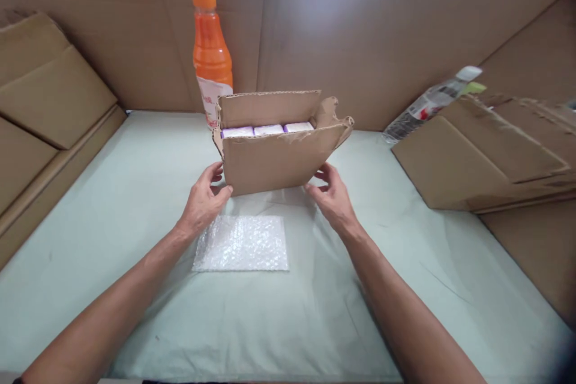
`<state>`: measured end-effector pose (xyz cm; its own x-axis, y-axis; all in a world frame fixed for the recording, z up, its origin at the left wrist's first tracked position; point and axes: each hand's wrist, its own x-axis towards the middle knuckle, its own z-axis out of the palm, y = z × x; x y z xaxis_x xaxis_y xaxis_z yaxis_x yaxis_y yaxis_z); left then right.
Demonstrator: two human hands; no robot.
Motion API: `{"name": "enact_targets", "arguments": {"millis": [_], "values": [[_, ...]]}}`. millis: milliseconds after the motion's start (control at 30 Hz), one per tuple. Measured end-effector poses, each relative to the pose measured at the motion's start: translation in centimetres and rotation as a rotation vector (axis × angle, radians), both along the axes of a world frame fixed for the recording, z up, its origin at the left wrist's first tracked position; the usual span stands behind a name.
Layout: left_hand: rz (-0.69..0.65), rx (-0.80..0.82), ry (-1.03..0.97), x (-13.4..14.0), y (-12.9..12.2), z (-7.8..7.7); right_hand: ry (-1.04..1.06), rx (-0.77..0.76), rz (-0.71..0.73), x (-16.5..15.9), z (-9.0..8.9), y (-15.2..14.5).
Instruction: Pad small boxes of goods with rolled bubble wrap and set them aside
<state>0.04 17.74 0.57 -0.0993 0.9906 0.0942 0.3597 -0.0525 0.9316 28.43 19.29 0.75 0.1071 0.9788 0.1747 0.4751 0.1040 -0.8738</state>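
Note:
A small open cardboard box (274, 159) stands on the pale green table cover, its flaps up. Inside it three white and purple packs (268, 129) show in a row. My left hand (202, 199) grips the box's lower left corner, thumb on the front face. On the lower right edge my right hand (330, 195) holds the box with its fingers curled behind it. A sheet of bubble wrap (243, 244) lies flat on the cover just in front of the box, between my forearms.
An orange drink bottle (211, 54) stands behind the box. A clear plastic bottle (429, 103) lies tilted behind flattened cardboard (481, 159) at the right. Folded cardboard (45, 102) is stacked at the left. Cardboard walls close in the back.

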Motion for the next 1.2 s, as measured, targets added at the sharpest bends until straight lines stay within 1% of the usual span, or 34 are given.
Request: {"name": "enact_targets", "arguments": {"millis": [67, 133, 233, 333, 400, 500, 600, 667, 733, 800, 867, 933, 1000, 1067, 1133, 1200], "values": [[-0.022, -0.012, -0.04, 0.1, -0.1, 0.2, 0.043, -0.028, 0.055, -0.5, -0.3, 0.4], [-0.015, -0.014, -0.038, 0.0, -0.6, 0.5, 0.03, -0.017, 0.042, -1.1, -0.6, -0.6], [-0.005, -0.042, -0.021, -0.5, -2.4, 0.8, -0.022, 0.012, 0.035, -1.3, -0.8, -4.0], [-0.025, -0.088, 0.02, -1.8, -4.9, 0.6, -0.042, -0.002, 0.038, -0.6, -0.7, -7.3], [0.004, -0.108, 0.106, -2.9, -6.4, 0.2, -0.068, -0.042, 0.032, 0.1, -0.4, -8.7], [0.06, -0.156, 0.337, -4.4, -7.9, -0.3, -0.175, -0.158, 0.062, 0.4, 0.3, -9.5], [0.013, -0.17, 0.586, -4.5, -8.7, -0.7, -0.393, -0.266, 0.174, -1.2, 0.6, -9.3], [-0.019, -0.135, 0.657, -3.6, -8.9, -1.1, -0.563, -0.25, 0.222, -3.0, 0.4, -9.1], [-0.036, -0.102, 0.644, -2.5, -9.1, -1.4, -0.681, -0.179, 0.238, -4.7, 0.0, -9.1], [-0.048, -0.079, 0.605, -1.7, -9.8, -1.7, -0.703, -0.13, 0.233, -5.6, -0.5, -9.6], [-0.055, -0.067, 0.561, -1.4, -11.2, -1.8, -0.619, -0.107, 0.233, -5.7, -0.9, -10.6], [-0.033, -0.067, 0.46, -1.6, -13.0, -1.6, -0.489, -0.041, 0.258, -5.3, -0.8, -11.9], [0.06, -0.041, 0.354, -2.2, -14.7, -0.9, -0.389, 0.106, 0.295, -4.8, 0.3, -13.1], [0.199, 0.073, 0.299, -2.7, -15.6, 0.7, -0.352, 0.289, 0.303, -4.5, 2.5, -13.5], [0.304, 0.255, 0.323, -2.9, -15.0, 3.4, -0.344, 0.462, 0.254, -4.4, 5.8, -12.7], [0.338, 0.433, 0.348, -2.8, -12.8, 7.1, -0.333, 0.581, 0.162, -4.3, 9.6, -10.5]]}}
